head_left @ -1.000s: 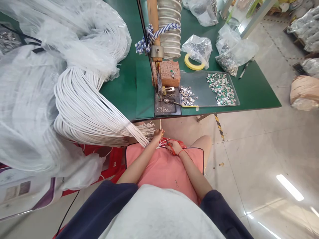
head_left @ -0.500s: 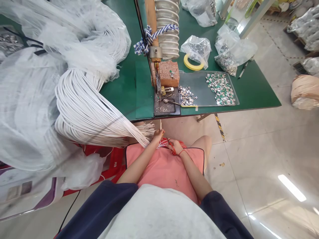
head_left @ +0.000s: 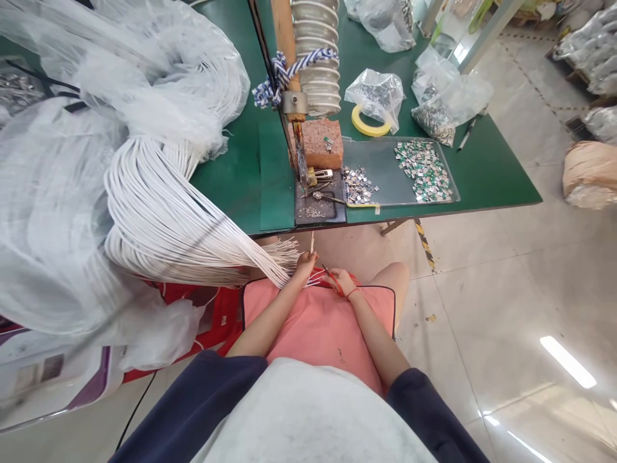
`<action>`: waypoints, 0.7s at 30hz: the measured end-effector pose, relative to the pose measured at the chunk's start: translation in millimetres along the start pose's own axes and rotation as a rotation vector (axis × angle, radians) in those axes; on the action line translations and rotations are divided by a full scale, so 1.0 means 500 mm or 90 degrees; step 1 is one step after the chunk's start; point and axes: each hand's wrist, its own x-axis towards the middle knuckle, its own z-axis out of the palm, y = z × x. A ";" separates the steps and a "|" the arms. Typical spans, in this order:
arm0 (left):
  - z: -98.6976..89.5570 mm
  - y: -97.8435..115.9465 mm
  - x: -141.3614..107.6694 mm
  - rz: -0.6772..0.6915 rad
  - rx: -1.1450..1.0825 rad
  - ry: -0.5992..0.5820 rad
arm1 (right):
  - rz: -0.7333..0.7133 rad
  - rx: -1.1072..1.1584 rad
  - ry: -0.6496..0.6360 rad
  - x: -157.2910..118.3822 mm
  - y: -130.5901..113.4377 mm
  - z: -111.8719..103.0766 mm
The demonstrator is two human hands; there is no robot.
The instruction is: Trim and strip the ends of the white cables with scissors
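Over my lap, my left hand [head_left: 305, 263] is closed around a white cable [head_left: 312, 242], whose end sticks up past my fingers toward the table edge. Just to its right, my right hand [head_left: 343, 281] grips red-handled scissors [head_left: 334, 279], with the dark blades pointing up and left toward my left hand. Thin white wire ends show between the two hands. A thick bundle of white cables [head_left: 193, 225] comes down from the left, its cut ends lying beside my left wrist.
On the green table [head_left: 231, 193] stand a soldering iron [head_left: 299, 154], a brick [head_left: 322, 143], a clear tray [head_left: 380, 167] of small metal connectors, yellow tape [head_left: 370, 122] and plastic bags of parts [head_left: 376, 93]. Plastic-wrapped cable coils [head_left: 53, 212] fill the left side. Tiled floor lies at right.
The scissors have shifted slightly right, away from my left hand, and their handles are turned a little. My left hand keeps its hold on the cable. The view has moved slightly.
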 end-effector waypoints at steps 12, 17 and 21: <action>0.001 -0.010 0.009 -0.045 -0.003 -0.008 | 0.038 -0.095 -0.003 -0.015 -0.010 -0.028; 0.000 -0.007 0.007 -0.046 -0.006 -0.022 | 0.093 -0.140 -0.094 -0.034 -0.025 -0.033; 0.000 -0.003 0.004 -0.043 -0.005 -0.026 | 0.106 -0.173 -0.111 -0.034 -0.041 -0.034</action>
